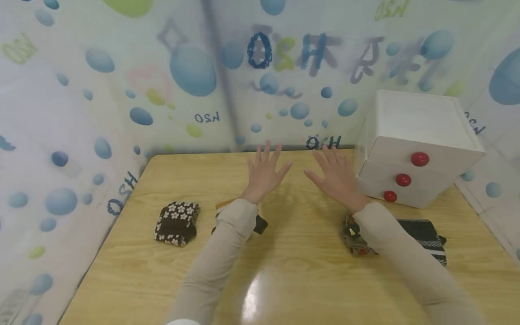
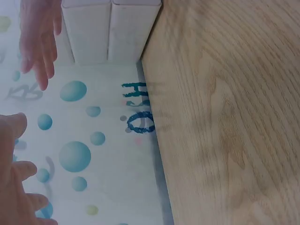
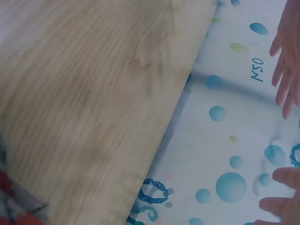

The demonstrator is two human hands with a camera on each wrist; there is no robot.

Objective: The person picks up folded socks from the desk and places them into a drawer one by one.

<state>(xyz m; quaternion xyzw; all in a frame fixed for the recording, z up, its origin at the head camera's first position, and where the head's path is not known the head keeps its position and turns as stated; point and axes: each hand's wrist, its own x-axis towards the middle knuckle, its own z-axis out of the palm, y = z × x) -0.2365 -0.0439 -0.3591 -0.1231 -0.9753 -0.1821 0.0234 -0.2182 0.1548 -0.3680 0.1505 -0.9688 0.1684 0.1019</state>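
Both hands reach out over the table (image 1: pixel 300 262), fingers straight and spread, with nothing in them. My left hand (image 1: pixel 264 176) is left of centre; its sleeve partly covers a small dark and tan folded item (image 1: pixel 261 224). My right hand (image 1: pixel 337 178) is near the drawer unit, its sleeve crossing over a bundle of patterned cloth (image 1: pixel 355 237) and a black-and-white striped folded cloth (image 1: pixel 424 237). To the left lies a folded brown cloth with white flowers (image 1: pixel 176 223). The left wrist view shows the fingers of the left hand (image 2: pixel 18 178) at its edge.
A white drawer unit (image 1: pixel 418 122) with three red knobs stands at the table's back right. A fabric wall (image 1: pixel 260 90) printed with blue bubbles and letters encloses the table behind and at both sides.
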